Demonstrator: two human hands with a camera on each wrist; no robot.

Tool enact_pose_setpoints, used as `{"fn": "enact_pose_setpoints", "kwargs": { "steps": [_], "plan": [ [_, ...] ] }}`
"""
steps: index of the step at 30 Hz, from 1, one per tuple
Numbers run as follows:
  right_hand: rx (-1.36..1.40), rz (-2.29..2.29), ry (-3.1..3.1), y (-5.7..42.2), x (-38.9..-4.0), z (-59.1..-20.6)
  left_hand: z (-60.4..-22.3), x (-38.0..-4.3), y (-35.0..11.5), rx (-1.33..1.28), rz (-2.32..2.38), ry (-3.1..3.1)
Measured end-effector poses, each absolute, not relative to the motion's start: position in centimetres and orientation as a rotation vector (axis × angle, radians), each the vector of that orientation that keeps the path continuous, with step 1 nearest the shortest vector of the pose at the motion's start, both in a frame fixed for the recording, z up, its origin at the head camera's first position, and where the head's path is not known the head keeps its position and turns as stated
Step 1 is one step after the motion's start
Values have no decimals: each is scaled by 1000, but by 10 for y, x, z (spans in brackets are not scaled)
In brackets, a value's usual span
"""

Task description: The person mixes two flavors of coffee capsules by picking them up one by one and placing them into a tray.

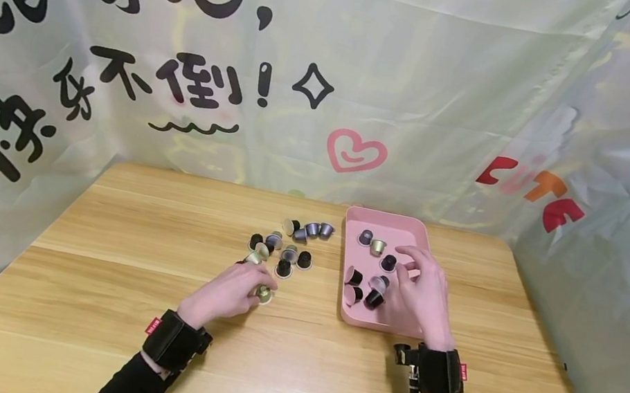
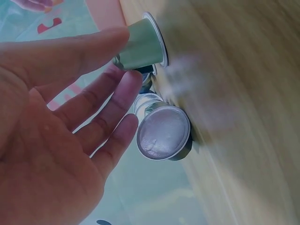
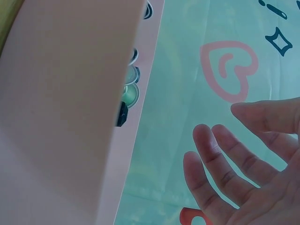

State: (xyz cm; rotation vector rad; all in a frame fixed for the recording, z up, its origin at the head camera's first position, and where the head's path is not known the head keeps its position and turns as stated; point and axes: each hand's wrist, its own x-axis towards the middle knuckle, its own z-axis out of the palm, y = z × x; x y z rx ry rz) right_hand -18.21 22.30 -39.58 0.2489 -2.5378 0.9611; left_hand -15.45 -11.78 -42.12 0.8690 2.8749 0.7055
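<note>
My left hand (image 1: 226, 291) pinches a green coffee capsule (image 2: 142, 46) between thumb and fingers, low over the wooden table. Another capsule (image 2: 164, 132) lies just beyond it in the left wrist view, its silvery lid facing the camera. Above the pink tray (image 1: 399, 223) hovers my right hand (image 1: 426, 292); its fingers are apart and loosely bent, and nothing is between them. Black, purple and green capsules lie scattered in the tray, among them a black capsule (image 1: 388, 262) close to the right fingertips and a gold-green capsule (image 1: 377, 247).
Left of the tray is a loose group of several capsules, with purple capsules (image 1: 326, 230) at its back and a black capsule (image 1: 284, 268) at its front. A printed cloth (image 1: 444, 107) hangs behind and beside the table (image 1: 113, 301).
</note>
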Motion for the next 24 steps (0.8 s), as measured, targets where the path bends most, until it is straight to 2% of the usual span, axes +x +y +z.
{"fn": "enact_pose_setpoints", "kwargs": {
  "steps": [24],
  "plan": [
    [249,946,-2541,225,-183,-396,-425,-156,-119,880,796,2796]
  ]
}}
